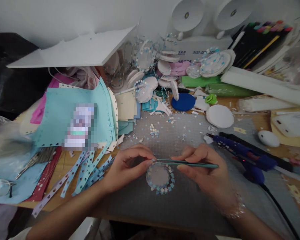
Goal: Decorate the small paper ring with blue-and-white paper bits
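Note:
My right hand (206,171) grips a pair of teal tweezers (190,163), which point left. Their tips meet the fingertips of my left hand (132,165), where thumb and forefinger are pinched together. What lies in that pinch is too small to make out. Just below the tips is a round whitish piece (158,176) ringed with tiny blue and white paper flowers (170,181). It is over the grey cutting mat (140,205), and my left fingertips are at its upper edge.
Loose flower cutouts (153,130) dot the mat. Punched paper strips (77,173) and a phone (80,125) on teal paper are at left. A blue glue gun (252,163) with a black cord lies right. White discs (220,116) and a blue oval (183,101) are behind.

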The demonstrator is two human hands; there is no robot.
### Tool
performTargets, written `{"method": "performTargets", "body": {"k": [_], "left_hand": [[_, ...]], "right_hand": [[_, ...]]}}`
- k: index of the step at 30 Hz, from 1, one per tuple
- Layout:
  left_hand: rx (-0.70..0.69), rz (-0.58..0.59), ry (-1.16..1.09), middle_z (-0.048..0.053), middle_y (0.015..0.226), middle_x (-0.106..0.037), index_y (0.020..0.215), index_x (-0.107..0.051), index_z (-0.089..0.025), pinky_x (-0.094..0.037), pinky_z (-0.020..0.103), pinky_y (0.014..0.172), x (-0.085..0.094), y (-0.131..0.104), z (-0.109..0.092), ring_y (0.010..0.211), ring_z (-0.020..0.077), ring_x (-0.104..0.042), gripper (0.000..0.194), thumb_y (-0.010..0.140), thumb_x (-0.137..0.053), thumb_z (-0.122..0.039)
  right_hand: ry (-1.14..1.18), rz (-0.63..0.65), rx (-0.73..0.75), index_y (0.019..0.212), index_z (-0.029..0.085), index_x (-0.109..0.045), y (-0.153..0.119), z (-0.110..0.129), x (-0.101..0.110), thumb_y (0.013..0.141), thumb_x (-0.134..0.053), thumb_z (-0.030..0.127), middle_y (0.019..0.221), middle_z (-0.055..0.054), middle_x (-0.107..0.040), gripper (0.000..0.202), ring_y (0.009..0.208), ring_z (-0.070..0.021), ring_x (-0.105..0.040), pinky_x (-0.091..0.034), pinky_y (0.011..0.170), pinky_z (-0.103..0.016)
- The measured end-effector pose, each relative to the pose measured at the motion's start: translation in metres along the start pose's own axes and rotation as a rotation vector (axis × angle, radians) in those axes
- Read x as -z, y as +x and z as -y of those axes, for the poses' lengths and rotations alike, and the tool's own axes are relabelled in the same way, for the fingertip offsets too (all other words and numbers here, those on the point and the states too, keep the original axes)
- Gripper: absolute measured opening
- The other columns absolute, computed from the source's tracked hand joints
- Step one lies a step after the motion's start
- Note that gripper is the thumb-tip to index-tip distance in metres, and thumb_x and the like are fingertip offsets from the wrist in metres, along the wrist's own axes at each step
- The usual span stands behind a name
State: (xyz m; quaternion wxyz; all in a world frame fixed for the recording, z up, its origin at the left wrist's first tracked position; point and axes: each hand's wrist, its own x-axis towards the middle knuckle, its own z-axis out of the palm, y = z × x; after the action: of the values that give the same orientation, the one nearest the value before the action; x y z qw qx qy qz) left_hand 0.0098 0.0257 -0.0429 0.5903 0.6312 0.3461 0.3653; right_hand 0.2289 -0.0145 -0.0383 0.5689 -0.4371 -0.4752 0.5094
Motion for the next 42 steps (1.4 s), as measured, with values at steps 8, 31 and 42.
{"method": "performTargets", "body": {"k": [8,31,42], "left_hand": [[-0.031,-0.021,0.074,0.008,0.084,-0.072,0.087,-0.073,-0.016,-0.055,0.030,0.076,-0.0013,0.0011,-0.0014,0.082,0.0169,-0.066,0.008,0.086,-0.066,-0.020],[-0.073,0.011,0.116,0.007,0.088,-0.072,0.091,-0.073,-0.016,-0.052,0.028,0.079,0.0008,0.0006,0.0008,0.086,0.0155,-0.066,0.010,0.086,-0.065,-0.013],[-0.072,0.017,0.076,0.007,0.085,-0.070,0.087,-0.070,-0.015,-0.051,0.030,0.076,-0.0004,-0.0009,0.0014,0.083,0.0160,-0.064,0.007,0.084,-0.065,-0.011]], "right_hand": [[-0.032,-0.007,0.001,0.074,0.023,-0.063,0.0009,0.0004,-0.0011,0.073,-0.078,0.011,0.078,0.001,-0.071,0.019,0.076,-0.0175,-0.074,-0.061,0.066,-0.026],[0.075,-0.001,-0.130,0.073,0.024,-0.060,0.0013,-0.0027,0.0022,0.073,-0.078,0.012,0.077,0.003,-0.071,0.022,0.076,-0.0137,-0.072,-0.057,0.066,-0.022],[0.057,0.006,-0.087,0.073,0.024,-0.061,0.0009,-0.0014,-0.0019,0.073,-0.078,0.011,0.078,0.002,-0.073,0.021,0.076,-0.0133,-0.073,-0.057,0.067,-0.021]]}}
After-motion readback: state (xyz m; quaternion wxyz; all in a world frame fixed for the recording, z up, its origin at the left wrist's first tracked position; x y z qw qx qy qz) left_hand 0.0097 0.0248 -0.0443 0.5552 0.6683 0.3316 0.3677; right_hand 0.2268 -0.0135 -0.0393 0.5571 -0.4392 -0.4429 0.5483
